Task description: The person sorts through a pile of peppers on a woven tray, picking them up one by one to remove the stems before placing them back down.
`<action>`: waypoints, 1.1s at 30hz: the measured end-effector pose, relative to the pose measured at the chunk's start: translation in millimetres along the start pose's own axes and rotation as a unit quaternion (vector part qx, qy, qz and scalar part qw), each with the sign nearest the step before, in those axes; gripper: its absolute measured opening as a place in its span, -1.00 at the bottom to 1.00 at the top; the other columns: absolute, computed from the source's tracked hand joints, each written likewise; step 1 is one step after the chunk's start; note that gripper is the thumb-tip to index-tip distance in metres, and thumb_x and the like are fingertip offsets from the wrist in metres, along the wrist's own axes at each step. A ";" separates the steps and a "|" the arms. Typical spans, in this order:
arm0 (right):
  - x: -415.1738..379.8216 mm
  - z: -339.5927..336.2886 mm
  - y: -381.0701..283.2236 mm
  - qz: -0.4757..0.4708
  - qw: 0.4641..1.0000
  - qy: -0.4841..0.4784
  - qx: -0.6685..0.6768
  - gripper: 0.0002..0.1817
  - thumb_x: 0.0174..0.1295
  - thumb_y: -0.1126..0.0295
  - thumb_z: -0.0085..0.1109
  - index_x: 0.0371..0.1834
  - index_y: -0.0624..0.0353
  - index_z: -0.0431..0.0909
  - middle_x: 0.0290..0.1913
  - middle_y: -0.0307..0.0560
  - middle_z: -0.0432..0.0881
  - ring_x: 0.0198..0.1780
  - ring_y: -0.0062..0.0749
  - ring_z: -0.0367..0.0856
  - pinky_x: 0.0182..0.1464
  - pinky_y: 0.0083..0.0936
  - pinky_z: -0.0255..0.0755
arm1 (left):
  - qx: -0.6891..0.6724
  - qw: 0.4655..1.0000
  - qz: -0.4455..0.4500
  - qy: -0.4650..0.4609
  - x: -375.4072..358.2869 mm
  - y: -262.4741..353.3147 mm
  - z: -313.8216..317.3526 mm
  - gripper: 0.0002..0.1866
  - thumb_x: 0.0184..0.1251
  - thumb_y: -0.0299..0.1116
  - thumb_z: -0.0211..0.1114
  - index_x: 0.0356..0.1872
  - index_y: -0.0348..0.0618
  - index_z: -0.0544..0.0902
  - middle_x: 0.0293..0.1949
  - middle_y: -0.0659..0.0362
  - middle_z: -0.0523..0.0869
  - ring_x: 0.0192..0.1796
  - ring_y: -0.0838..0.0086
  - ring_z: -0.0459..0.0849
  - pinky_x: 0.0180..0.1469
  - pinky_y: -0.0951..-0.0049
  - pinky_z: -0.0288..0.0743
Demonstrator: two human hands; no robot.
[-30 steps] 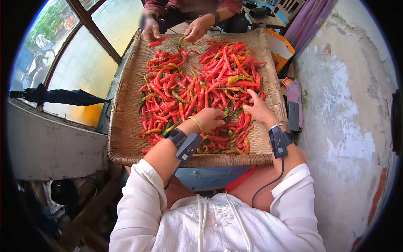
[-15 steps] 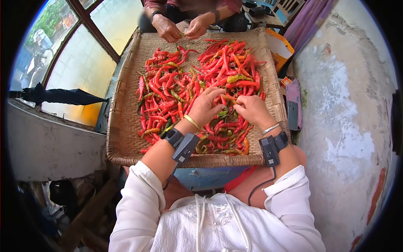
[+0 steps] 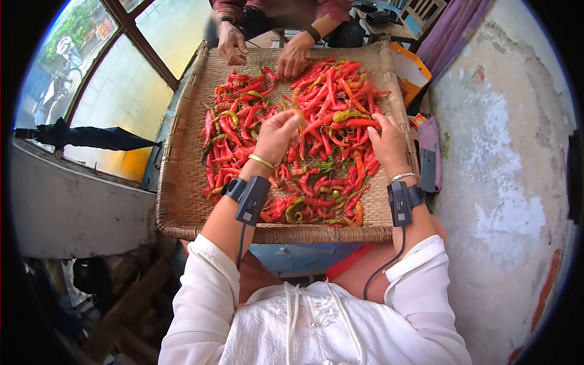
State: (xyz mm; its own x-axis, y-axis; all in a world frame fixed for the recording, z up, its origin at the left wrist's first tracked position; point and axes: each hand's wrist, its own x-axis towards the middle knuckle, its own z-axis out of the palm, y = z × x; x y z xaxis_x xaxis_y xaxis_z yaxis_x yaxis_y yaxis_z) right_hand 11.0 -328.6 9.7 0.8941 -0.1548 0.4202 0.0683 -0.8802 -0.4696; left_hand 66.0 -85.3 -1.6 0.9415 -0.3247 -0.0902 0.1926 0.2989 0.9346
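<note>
My left hand (image 3: 280,135) is closed in a pinch over the middle of the heap. From its fingertips sticks up an orange-brown chili pepper (image 3: 297,101), slightly blurred. At the right side of the heap, my right hand (image 3: 390,143) has its thumb and fingers around the end of a red chili pepper (image 3: 358,123). Just beyond that one lies a wrinkled yellow-green pepper (image 3: 349,114). Red, orange and green chili peppers (image 3: 234,131) are spread over a woven tray (image 3: 188,204). Each of my wrists carries a bracelet and a strapped-on dark device.
Across the tray, another person's hands (image 3: 293,56) reach over the far edge, one touching the peppers. A folded dark umbrella (image 3: 103,137) lies by the window at left. On the right are a phone (image 3: 427,169), an orange box (image 3: 413,68) and a rough wall (image 3: 493,182).
My hands have moved apart: the left went left and up with the orange-brown pepper, the right moved right onto a red one. The other person's hands have separated, one lowering to the peppers.
</note>
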 end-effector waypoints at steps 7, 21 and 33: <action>-4.2 12.1 3.5 0.051 0.990 -0.117 -0.059 -0.74 -0.03 0.34 0.20 -0.24 0.13 0.53 -0.24 -0.02 0.54 -0.20 -0.07 0.52 -0.15 -0.26 0.41 | 0.016 0.996 -0.062 0.064 -5.0 -11.5 -4.6 -0.63 0.30 -0.30 0.07 0.06 -0.30 0.38 -0.27 0.17 0.59 -0.45 0.61 0.57 -0.46 0.64 0.48; -10.1 -21.4 -35.4 0.077 0.925 -0.270 0.256 -0.80 0.19 0.36 0.01 -0.28 0.26 0.55 -0.58 -0.23 0.52 -0.58 -0.64 0.48 -0.55 -0.66 0.34 | 0.283 0.934 -0.094 -0.199 -23.9 -20.6 16.3 -0.64 0.11 -0.28 0.30 -0.08 -0.22 0.53 -0.38 0.21 0.61 -0.45 0.64 0.51 -0.38 0.59 0.44; -12.1 -16.1 11.5 -0.022 0.959 -0.277 -0.050 -0.80 -0.04 0.38 0.14 -0.32 0.14 0.58 -0.30 -0.04 0.60 -0.25 -0.11 0.56 -0.16 -0.28 0.42 | -0.096 0.992 -0.039 -0.066 -2.1 9.1 -10.8 -0.81 0.29 -0.29 0.10 -0.28 -0.21 0.52 -0.37 0.21 0.63 -0.60 0.75 0.46 -0.62 0.75 0.35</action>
State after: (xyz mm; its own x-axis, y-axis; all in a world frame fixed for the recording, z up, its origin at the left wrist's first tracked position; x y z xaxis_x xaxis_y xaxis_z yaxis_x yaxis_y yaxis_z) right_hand -6.1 -344.0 11.7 0.9914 0.1205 -0.0516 0.0929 -0.9235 -0.3723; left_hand 68.7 -72.3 3.3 0.8795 -0.4650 -0.1016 0.3244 0.4294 0.8428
